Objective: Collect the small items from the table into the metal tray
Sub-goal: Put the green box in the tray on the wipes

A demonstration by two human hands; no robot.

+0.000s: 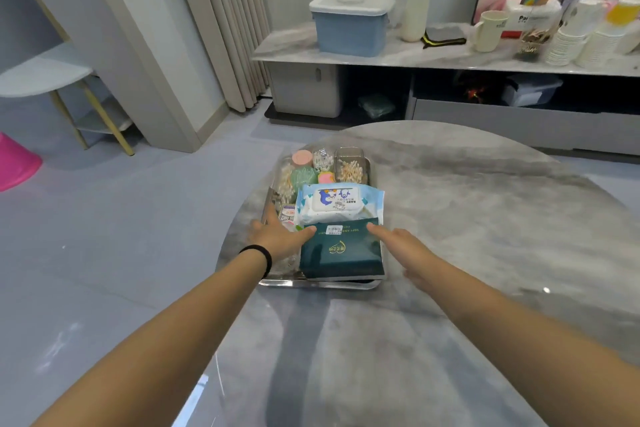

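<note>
The fingers [306, 231] of the left hand [277, 236] are lying flat and released, tips touching the far left corner of the dark green tissue pack [341, 250]. The fingers [375, 228] of the right hand [408, 250] are likewise spread and released, one tip touching the pack's far right corner; neither hand is grasping anything.

Judgement: the step in hand appears to be seating the green pack, the nearest item in the load. To do it well, both hands should be pressing down evenly and nudging the pack toward the far side, because its near edge is sitting at, possibly over, the near rim of the metal tray [322, 284]. Uneven pressure risks tipping it onto the tabletop [485, 218].

Just beyond the fingertips, the baby wipes pack [341, 203] is lying partly under the green pack's far edge. Farther out, clear boxes of cotton swabs [349, 168], a green round item [303, 177] and a pink round lid [302, 158] are filling the tray's far end. Beside the left fingers, small printed packets [287, 213] are lying along the tray's left side.

The tray is resting under both hands at the tabletop's left edge. No loose small items are showing on the visible tabletop, so collection is looking nearly complete.
</note>
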